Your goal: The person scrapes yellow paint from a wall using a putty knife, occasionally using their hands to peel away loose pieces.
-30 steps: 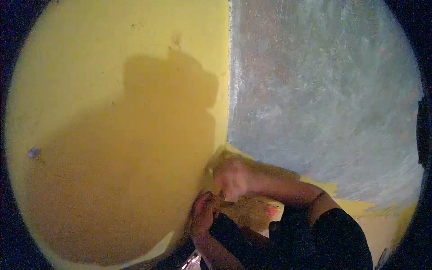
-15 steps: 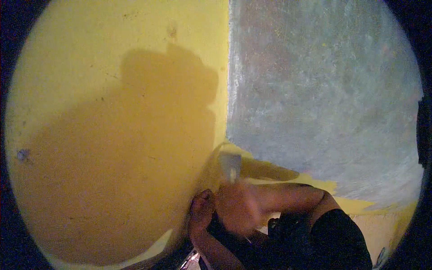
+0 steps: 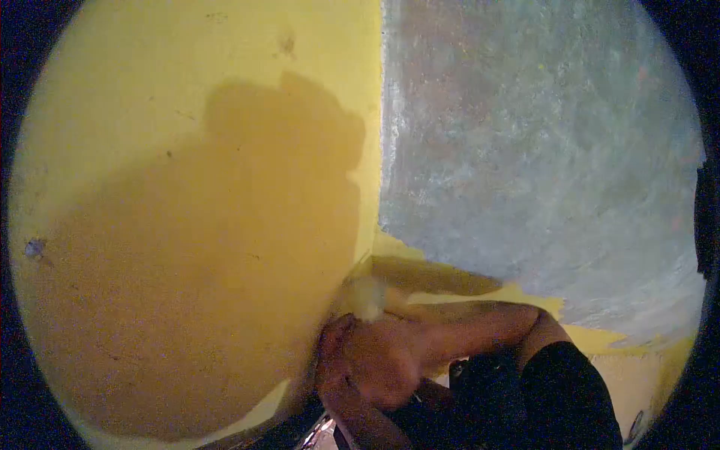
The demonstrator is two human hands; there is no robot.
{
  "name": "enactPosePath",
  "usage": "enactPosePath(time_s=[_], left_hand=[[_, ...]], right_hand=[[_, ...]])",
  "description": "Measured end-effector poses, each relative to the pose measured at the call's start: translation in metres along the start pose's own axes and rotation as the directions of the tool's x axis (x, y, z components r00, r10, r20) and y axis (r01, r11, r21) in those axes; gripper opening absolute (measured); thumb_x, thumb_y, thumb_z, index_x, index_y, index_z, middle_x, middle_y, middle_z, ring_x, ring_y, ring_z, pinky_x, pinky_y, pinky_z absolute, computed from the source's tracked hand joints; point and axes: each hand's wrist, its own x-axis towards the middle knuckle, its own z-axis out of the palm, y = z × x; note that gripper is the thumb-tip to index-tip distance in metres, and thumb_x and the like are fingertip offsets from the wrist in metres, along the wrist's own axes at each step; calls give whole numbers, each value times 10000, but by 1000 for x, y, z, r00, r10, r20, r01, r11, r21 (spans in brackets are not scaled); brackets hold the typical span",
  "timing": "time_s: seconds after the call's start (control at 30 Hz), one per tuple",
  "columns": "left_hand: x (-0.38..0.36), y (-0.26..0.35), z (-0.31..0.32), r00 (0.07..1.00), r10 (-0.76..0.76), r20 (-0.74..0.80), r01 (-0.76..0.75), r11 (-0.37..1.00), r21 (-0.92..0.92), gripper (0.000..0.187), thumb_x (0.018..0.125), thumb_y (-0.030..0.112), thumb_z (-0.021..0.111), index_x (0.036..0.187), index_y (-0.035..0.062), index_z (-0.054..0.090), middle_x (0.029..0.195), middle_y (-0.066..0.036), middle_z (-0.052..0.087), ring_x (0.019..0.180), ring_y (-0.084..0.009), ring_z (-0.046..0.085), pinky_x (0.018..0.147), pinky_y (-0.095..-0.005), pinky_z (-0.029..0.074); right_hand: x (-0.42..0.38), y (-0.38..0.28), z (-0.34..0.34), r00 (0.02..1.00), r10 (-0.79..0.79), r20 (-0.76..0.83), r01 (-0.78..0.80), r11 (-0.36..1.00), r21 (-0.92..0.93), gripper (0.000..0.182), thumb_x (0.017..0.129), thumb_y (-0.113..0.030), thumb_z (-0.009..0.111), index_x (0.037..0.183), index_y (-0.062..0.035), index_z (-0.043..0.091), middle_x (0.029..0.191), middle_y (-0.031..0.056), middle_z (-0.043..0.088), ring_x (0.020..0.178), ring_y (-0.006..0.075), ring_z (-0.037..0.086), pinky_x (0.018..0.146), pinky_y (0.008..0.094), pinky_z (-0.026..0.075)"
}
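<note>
Low centre, the right hand grips a blurred pale tool near the yellow wall. Beside it, the left hand is curled, contents hidden; working so close, a slip could knock its knuckles.

The mottled blue-grey painted wall section carries cloudy greenish patches, whitish streaks along its left edge and reddish flecks on its right. Left of it, the smooth yellow wall has brown specks, a bluish-grey spot and an amber shadow. Below it: ragged bright yellow paint, a plain black sleeve, a pale, blurred tool.
</note>
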Motion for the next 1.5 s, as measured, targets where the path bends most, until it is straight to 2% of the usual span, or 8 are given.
enactPosePath(time_s=[0.17, 0.37, 0.43, 0.6, 0.83, 0.97, 1.13, 1.5], left_hand=[[8, -30, -1, 994, 72, -83, -68, 997, 46, 250, 979, 222, 636, 804, 53, 580, 773, -16, 551, 710, -174, 488, 676, -364, 420], [29, 21, 30, 952, 304, 38, -306, 950, 57, 171, 961, 185, 643, 873, 39, 636, 795, -11, 561, 724, -139, 498, 670, -309, 422], [19, 38, 27, 985, 73, 159, -59, 994, -88, 160, 964, 166, 619, 854, 50, 617, 766, 11, 528, 708, -108, 481, 649, -287, 403], [14, 79, 26, 1000, 31, 0, -31, 999, 30, 234, 972, 182, 617, 778, 86, 529, 717, 44, 470, 681, -92, 439, 617, -296, 372], [14, 30, 44, 982, -186, -46, 171, 960, -223, 204, 1002, 200, 613, 836, 83, 613, 776, 58, 510, 740, -76, 448, 643, -287, 396], [22, 7, 38, 995, -82, 62, 93, 974, -208, 222, 1016, 208, 613, 838, 77, 618, 781, 69, 521, 734, -75, 453, 647, -274, 395], [7, 63, 17, 975, -75, 208, 79, 997, -11, 234, 1020, 231, 623, 859, 62, 637, 779, 59, 530, 729, -75, 455, 651, -276, 408], [13, 63, 19, 979, -115, 167, 101, 991, 88, 242, 996, 200, 617, 809, 46, 625, 733, 41, 533, 716, -70, 448, 645, -289, 428]], right_hand=[[-11, 45, -42, 986, 4, -164, 24, 986, 166, 318, 989, -256, 553, 719, -146, 681, 747, 100, 692, 635, 263, 654, 567, 390, 552], [-116, -20, 93, 934, 39, -355, 89, 937, 338, 256, 950, -232, 604, 718, -148, 674, 722, 83, 671, 630, 250, 634, 568, 374, 543], [-80, 32, 37, 908, 58, -415, 120, 913, 389, 237, 937, -223, 621, 718, -149, 672, 714, 78, 664, 629, 245, 628, 569, 369, 539], [-53, 78, 44, 836, 75, -544, 225, 857, 464, 194, 905, -203, 663, 718, -151, 667, 693, 64, 647, 625, 234, 611, 569, 356, 531], [11, 96, -86, 924, 183, -337, -26, 907, 421, 137, 914, -227, 644, 824, -128, 669, 768, 91, 664, 677, 233, 634, 597, 375, 547], [-22, 22, -8, 948, 265, -178, -188, 914, 358, 139, 920, -243, 631, 894, -112, 671, 819, 108, 676, 711, 233, 649, 616, 388, 558], [31, 46, -114, 930, 369, 1, -356, 897, 261, 188, 927, -263, 615, 983, -93, 673, 882, 131, 691, 754, 232, 668, 640, 405, 571], [10, -16, -39, 849, 473, 237, -496, 867, 45, 296, 932, -325, 606, 1063, -73, 689, 936, 149, 713, 795, 256, 688, 679, 441, 583]])
